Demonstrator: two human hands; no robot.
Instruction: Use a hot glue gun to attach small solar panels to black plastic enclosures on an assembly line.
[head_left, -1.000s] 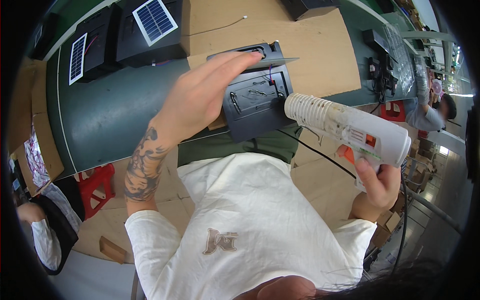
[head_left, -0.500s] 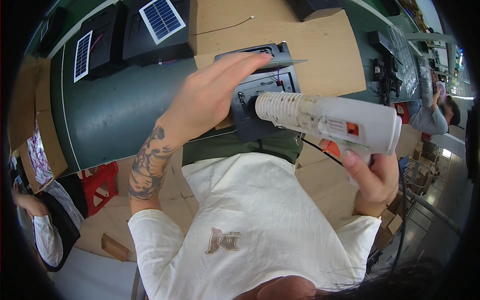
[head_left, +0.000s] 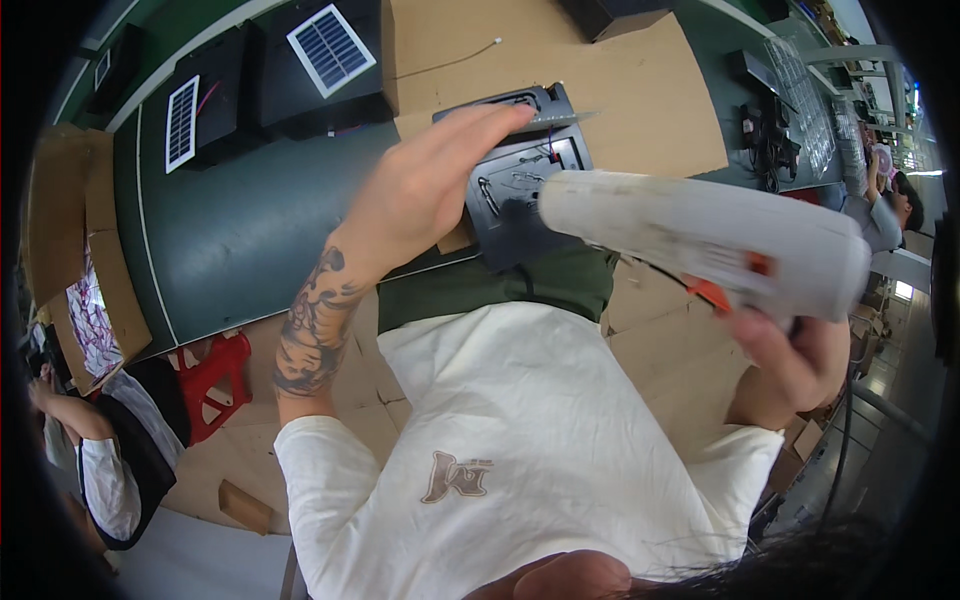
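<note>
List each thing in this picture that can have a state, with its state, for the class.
White gun-shaped tool: held, motion-blurred.
Right hand: closed on the tool's handle.
Thin panel: raised, seen nearly edge-on.
Left hand: fingers extended at the panel, thumb hidden.
Black casing: recessed face exposed.
Largest-looking solar panel: cell side up.
Cable: white-plugged end unconnected.
Cardboard box: open.

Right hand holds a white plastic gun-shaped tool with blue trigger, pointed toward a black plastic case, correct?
The trigger is orange, not blue, in the head view; the right hand holds the white tool, pointed toward the black case.
</note>
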